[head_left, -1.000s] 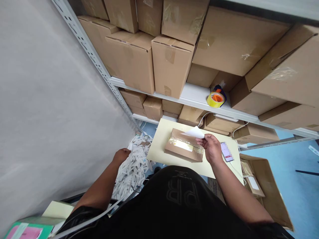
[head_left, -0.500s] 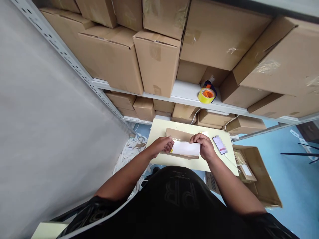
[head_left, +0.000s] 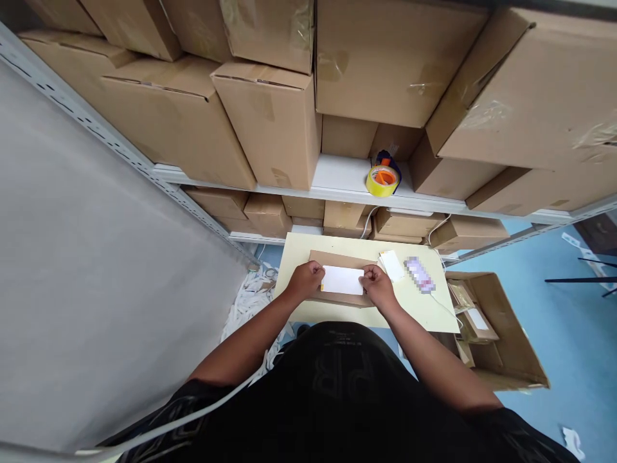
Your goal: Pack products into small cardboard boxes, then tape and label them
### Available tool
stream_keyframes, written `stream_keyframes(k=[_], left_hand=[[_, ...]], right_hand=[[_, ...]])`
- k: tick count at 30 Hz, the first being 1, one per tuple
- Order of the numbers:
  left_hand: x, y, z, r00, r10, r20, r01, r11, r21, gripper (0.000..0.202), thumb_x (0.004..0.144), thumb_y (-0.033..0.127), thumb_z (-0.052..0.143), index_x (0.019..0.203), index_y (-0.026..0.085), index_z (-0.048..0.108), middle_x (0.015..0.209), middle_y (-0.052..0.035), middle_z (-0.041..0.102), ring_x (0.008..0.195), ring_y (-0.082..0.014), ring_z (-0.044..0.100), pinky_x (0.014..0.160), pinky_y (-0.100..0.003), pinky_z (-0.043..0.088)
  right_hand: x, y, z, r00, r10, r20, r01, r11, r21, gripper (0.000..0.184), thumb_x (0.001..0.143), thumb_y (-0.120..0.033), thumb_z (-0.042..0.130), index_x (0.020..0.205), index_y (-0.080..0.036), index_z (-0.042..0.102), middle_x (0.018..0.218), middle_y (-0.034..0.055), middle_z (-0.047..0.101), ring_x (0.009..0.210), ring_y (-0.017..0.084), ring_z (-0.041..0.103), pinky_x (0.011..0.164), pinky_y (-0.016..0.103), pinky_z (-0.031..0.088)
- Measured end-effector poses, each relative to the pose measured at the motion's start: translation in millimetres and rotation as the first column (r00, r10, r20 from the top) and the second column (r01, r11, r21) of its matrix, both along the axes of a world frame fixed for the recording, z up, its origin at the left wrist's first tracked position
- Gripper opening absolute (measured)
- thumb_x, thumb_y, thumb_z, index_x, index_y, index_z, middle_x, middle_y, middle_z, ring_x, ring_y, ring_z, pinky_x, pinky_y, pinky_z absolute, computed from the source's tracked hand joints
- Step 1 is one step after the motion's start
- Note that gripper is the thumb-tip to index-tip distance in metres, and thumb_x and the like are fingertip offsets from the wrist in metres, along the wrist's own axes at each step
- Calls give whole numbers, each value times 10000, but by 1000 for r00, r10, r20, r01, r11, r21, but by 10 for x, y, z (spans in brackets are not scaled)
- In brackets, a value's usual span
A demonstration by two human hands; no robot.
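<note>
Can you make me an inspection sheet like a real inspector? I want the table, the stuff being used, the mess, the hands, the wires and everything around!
Surface: pale table, bare in places.
Things in hand: white label over the top of a cardboard box; whether it is stuck down, I can't tell.
Clutter: white papers and a phone on the table; white scraps heaped on the floor.
Hands: left hand and right hand each grip one end of the label.
Cables: thin white cable near the phone; thicker white cord across the person's front.
Surroundings: shelf boxes, yellow tape on a shelf, open carton beside the table.
</note>
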State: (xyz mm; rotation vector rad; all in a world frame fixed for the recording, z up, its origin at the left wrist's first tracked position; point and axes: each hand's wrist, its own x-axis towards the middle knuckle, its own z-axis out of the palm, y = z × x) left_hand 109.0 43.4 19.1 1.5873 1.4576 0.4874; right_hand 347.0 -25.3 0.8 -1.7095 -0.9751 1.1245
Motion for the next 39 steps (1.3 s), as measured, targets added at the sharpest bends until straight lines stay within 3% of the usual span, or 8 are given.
stream_keyframes(k=[6, 10, 13, 21, 27, 30, 34, 39], left_hand=[[154, 147, -202, 836, -139, -531, 241, 962, 128, 288, 980, 312, 460, 928, 167, 703, 979, -127, 747, 911, -260, 691, 758, -340, 458], [215, 148, -321, 756, -172, -632, 311, 943, 116, 301, 997, 302, 449, 1061, 137, 692, 1059, -162, 726, 979, -281, 696, 786, -349, 457], [176, 152, -370, 748, -172, -641, 329, 935, 132, 301, 1008, 334, 456, 1093, 142, 673, 1083, -162, 715, 1003, -285, 692, 794, -351, 454], [-239, 112, -346, 861, -221, -458, 364, 896, 254, 198, 990, 369, 519, 946, 220, 641, 993, -64, 696, 946, -225, 661, 807, -320, 459], [-528, 30, -475, 947, -128, -293, 250, 869, 428, 244, 945, 336, 566, 1134, 206, 648, 1191, -140, 644, 1205, -296, 582, 1057, -414, 445], [-551, -23, -598, 986, -1, -165, 48, 958, 281, 471, 917, 392, 610, 1330, 169, 570, 1370, -175, 585, 1322, -320, 543, 1118, -447, 428], [-545, -133, -650, 991, -115, 69, 119, 992, -47, 528, 974, 452, 522, 1429, 186, 493, 1385, -141, 637, 1280, -288, 613, 1069, -414, 474], [-539, -185, -351, 986, -125, 110, 133, 989, -64, 559, 987, 512, 496, 1468, 228, 477, 1418, -112, 641, 1304, -297, 608, 1094, -427, 456]], right_hand=[[-70, 184, -105, 818, 254, 517, -188, 966, -176, 345, 875, -218, 519, 1204, -229, 623, 911, 36, 688, 851, 229, 645, 750, 324, 463], [-177, 203, -67, 621, 375, 688, -213, 926, -312, 380, 918, -187, 497, 1290, -215, 571, 1140, 119, 681, 948, 267, 658, 718, 334, 432], [-179, 191, -80, 557, 389, 734, -199, 920, -337, 326, 952, -242, 494, 1271, -207, 553, 1186, 137, 658, 962, 279, 660, 694, 334, 422], [91, -10, -195, 690, 245, 681, -149, 969, -198, 337, 927, -315, 540, 1250, -217, 551, 1216, 97, 651, 994, 245, 649, 791, 334, 475], [130, -350, -294, 729, 32, 684, 9, 998, -56, 436, 916, -458, 526, 1250, -183, 583, 1247, 142, 607, 1100, 296, 632, 890, 401, 517], [45, -413, -384, 821, -69, 566, 157, 982, -107, 551, 884, -530, 575, 1298, -168, 590, 1291, 175, 610, 1074, 305, 660, 884, 416, 540], [-96, -462, -466, 958, -166, 234, 214, 956, -201, 557, 888, -606, 573, 1276, -212, 636, 1164, 112, 726, 1009, 279, 699, 879, 415, 551], [-151, -568, -298, 950, -272, 156, 294, 944, -148, 601, 895, -674, 541, 1287, -235, 662, 1224, 98, 735, 1110, 284, 682, 969, 437, 525]])
